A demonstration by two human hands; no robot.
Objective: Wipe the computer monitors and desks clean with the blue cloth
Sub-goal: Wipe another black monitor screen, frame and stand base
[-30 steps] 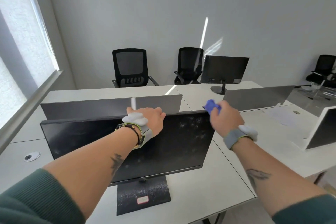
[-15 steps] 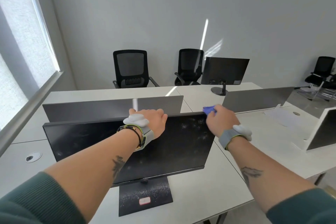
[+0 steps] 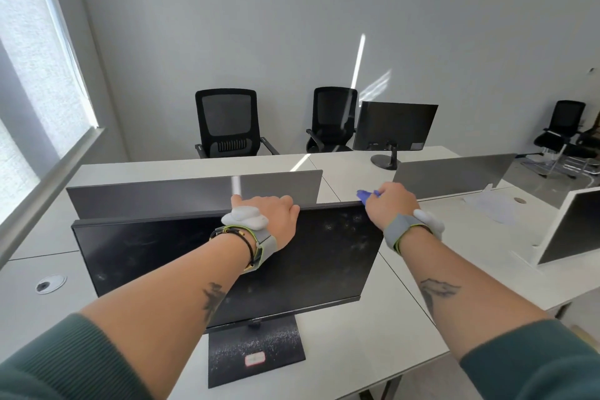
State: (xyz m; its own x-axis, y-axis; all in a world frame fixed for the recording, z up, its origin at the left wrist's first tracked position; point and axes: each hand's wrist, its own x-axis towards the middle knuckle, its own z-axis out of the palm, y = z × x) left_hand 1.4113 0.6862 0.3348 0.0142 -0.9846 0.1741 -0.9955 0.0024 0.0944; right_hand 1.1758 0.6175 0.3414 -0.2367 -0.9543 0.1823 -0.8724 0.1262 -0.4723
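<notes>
Little done yet: near monitor (image 3: 224, 266) smudged, left hand (image 3: 276, 214) gripping its top edge, right hand (image 3: 391, 204) clutching blue cloth (image 3: 366, 195) at one o'clock corner, desks (image 3: 357, 334) unwiped.

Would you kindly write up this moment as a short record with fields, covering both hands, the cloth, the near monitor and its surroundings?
left hand: grips the top edge of the near monitor, near its middle
right hand: holds the blue cloth at the monitor's top right corner
cloth: bunched in the fist, only a small part showing
screen: dark, with smudges and specks, mostly towards the right
monitor base: black, dusty, small label on it
desk: white, with grey divider panel behind the monitor
background: far monitor, office chairs
</notes>
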